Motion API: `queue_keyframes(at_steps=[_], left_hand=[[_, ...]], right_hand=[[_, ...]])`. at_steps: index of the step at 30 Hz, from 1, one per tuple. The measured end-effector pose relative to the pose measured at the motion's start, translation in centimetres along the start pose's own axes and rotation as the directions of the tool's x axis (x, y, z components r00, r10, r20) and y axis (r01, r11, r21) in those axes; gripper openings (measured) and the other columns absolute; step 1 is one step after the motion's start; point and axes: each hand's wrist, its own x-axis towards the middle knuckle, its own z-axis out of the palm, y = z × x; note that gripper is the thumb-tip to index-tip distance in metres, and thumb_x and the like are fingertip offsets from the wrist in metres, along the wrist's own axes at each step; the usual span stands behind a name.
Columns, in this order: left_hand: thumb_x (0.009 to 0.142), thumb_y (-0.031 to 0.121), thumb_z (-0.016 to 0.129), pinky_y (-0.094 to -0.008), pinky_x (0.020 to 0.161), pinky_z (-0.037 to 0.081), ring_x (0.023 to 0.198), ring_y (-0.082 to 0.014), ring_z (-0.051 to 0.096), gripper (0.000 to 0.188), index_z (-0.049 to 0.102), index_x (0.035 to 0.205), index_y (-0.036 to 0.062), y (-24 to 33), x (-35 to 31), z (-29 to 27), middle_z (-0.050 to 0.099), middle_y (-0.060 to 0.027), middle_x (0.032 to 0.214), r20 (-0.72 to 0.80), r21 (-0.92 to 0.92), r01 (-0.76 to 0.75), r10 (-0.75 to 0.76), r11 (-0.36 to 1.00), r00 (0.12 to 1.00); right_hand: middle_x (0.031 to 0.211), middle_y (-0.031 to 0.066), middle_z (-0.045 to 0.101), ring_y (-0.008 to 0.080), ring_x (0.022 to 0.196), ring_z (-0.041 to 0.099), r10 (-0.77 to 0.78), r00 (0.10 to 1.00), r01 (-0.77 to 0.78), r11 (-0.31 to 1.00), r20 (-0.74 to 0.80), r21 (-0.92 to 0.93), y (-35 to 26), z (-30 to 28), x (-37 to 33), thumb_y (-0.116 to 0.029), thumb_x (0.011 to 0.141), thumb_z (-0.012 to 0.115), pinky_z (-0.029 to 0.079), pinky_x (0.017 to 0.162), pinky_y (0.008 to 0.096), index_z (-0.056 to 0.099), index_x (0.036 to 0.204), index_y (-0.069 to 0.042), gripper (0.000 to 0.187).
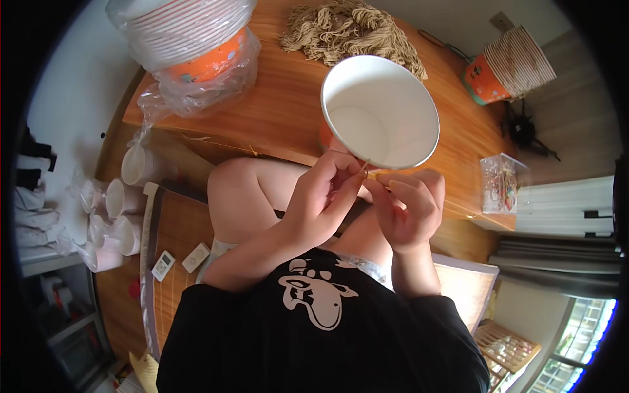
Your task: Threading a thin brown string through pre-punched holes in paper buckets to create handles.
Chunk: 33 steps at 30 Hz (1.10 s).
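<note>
A large white-lined paper bucket (383,108) stands on the table's near edge, tilted so that its open mouth faces me. Just below its rim, my left hand (324,196) and my right hand (409,206) meet, thumbs and forefingers pinched close together. Between the fingertips shows a thin tan string (365,171), which looks looped or knotted. Both hands are closed on it, and much of it is hidden by the fingers. Behind the bucket lies a heap of tan strings (357,33).
The wooden table (282,98) carries a plastic-wrapped stack of paper buckets (190,39) at the far left and another bucket stack (511,65) at the far right. A clear box (501,183) sits at the right edge. White tubs (118,223) stand on the floor at left.
</note>
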Motion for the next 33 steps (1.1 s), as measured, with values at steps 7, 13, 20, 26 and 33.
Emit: queue_keyframes(at_steps=[7,13,20,26,33], left_hand=[[0.090,0.000,0.069,-0.0263,0.059,0.052,0.070,-0.0149,0.067,0.012,0.061,0.099,0.0000,0.3,0.4,-0.5,0.068,-0.0088,0.085,-0.061,0.455,-0.188,0.241,0.870,0.969],[0.089,0.000,0.068,-0.0261,0.056,0.048,0.062,-0.0129,0.063,0.011,0.061,0.098,0.0021,0.6,0.6,-0.3,0.066,-0.0053,0.076,-0.078,0.438,-0.161,0.216,0.884,0.973],[0.095,-0.002,0.062,-0.0211,0.063,0.051,0.075,-0.0095,0.070,0.009,0.057,0.102,-0.0015,0.4,0.4,-0.7,0.065,-0.0054,0.080,-0.044,0.117,-0.011,0.016,0.993,0.999],[0.095,-0.003,0.061,-0.0218,0.067,0.054,0.078,-0.0115,0.072,0.009,0.056,0.102,-0.0021,0.3,0.3,-0.5,0.068,-0.0077,0.082,-0.037,0.125,-0.054,0.059,0.991,0.998],[0.093,-0.002,0.065,-0.0236,0.061,0.053,0.071,-0.0115,0.071,0.010,0.060,0.101,0.0006,0.5,0.0,-0.5,0.068,-0.0064,0.076,-0.067,0.290,-0.111,0.136,0.950,0.988]], right_hand=[[0.084,-0.0039,0.070,0.0169,0.073,0.056,0.002,0.994,-0.002,1.000,0.105,0.000,0.2,-0.2,2.8,-0.014,0.073,0.088,0.041,0.070,0.0323,0.060,0.108,-0.014,0.045],[0.092,-0.0021,0.072,0.0179,0.077,0.057,-0.003,0.987,-0.003,0.999,0.160,0.039,0.6,0.2,3.4,-0.013,0.072,0.088,0.043,0.072,0.0325,0.064,0.107,-0.012,0.043],[0.094,0.0004,0.075,0.0186,0.082,0.057,0.065,0.996,-0.074,0.985,0.057,0.158,0.6,-1.1,1.6,-0.001,0.069,0.087,0.045,0.071,0.0302,0.065,0.102,-0.008,0.040],[0.097,0.0078,0.071,0.0169,0.088,0.057,0.042,0.986,-0.062,0.990,0.160,0.123,0.2,-0.8,1.8,0.009,0.072,0.080,0.048,0.071,0.0300,0.062,0.111,-0.008,0.047],[0.097,-0.0024,0.072,0.0182,0.094,0.059,-0.063,0.978,0.072,0.997,0.199,-0.037,1.0,-1.1,2.1,-0.007,0.070,0.085,0.042,0.081,0.0334,0.066,0.112,-0.017,0.047]])
